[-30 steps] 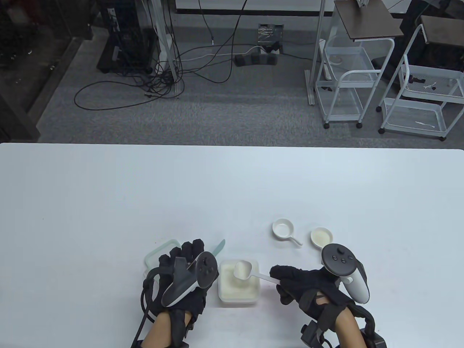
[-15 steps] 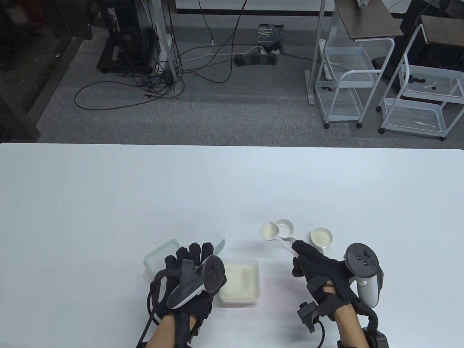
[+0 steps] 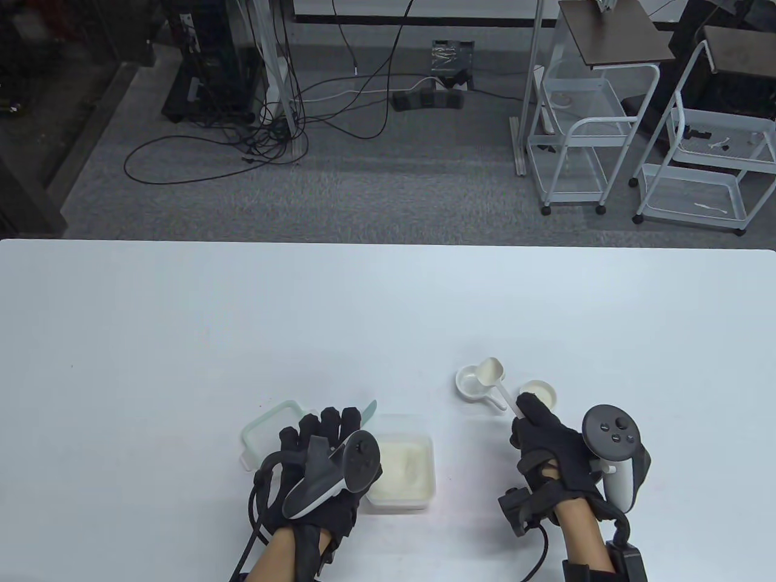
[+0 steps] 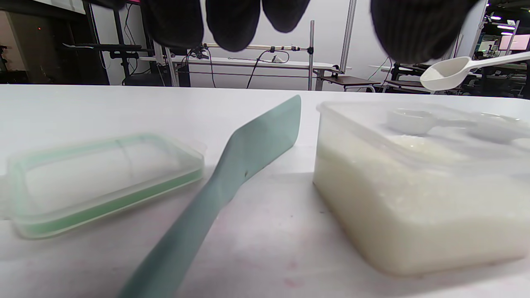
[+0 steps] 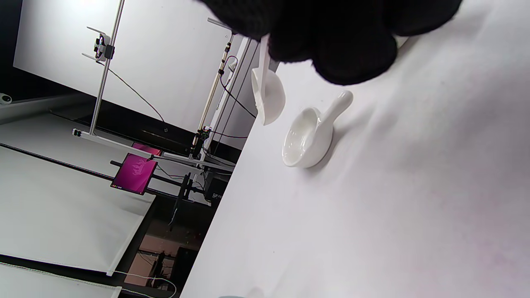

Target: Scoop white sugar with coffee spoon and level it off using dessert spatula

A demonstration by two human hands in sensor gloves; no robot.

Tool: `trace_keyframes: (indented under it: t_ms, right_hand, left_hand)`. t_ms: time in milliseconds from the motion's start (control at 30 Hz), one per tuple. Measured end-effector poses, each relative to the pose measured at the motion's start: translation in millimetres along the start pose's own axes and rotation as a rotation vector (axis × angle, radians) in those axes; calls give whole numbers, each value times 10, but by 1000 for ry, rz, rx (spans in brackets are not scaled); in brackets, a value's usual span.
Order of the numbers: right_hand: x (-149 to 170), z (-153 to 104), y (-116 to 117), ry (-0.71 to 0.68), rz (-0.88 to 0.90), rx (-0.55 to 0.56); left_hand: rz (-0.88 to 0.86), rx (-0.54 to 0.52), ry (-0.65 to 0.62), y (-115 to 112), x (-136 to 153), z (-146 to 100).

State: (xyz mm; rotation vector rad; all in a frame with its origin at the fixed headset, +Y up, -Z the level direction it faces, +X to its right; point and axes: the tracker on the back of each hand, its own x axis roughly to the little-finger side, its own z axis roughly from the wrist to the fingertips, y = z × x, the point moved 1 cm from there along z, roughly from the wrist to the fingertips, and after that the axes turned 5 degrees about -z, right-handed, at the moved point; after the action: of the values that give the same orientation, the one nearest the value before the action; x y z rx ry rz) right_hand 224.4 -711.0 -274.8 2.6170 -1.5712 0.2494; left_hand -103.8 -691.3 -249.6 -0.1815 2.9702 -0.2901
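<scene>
My right hand [image 3: 548, 445] pinches the coffee spoon [image 3: 490, 371] by its handle, bowl raised over the small white dish [image 3: 470, 385], likely to tip sugar in. My left hand [image 3: 321, 451] hovers with relaxed fingers, nothing in its grip, above the dessert spatula [image 4: 232, 178] lying on the surface between lid [image 4: 99, 178] and sugar tub [image 3: 403, 467]. The left wrist view shows the whole spatula; from above only its tip shows.

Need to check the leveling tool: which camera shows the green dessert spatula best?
Left wrist view: the dessert spatula lies in full between lid and sugar container. Table view shows only its tip past the left hand; right wrist view doesn't show it.
</scene>
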Motion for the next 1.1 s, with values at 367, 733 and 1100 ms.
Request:
trace_keyframes:
  t_ms: [367, 733, 1100]
  right_hand:
    - [-31, 28, 122, -18, -125, 31]
    - [-28, 50, 228, -11, -233, 34]
    - [-237, -27, 420, -179, -708, 97]
  left_hand:
    - [6, 14, 12, 15, 15, -3]
    - [11, 27, 19, 21, 25, -1]
    - [19, 38, 24, 22, 27, 0]
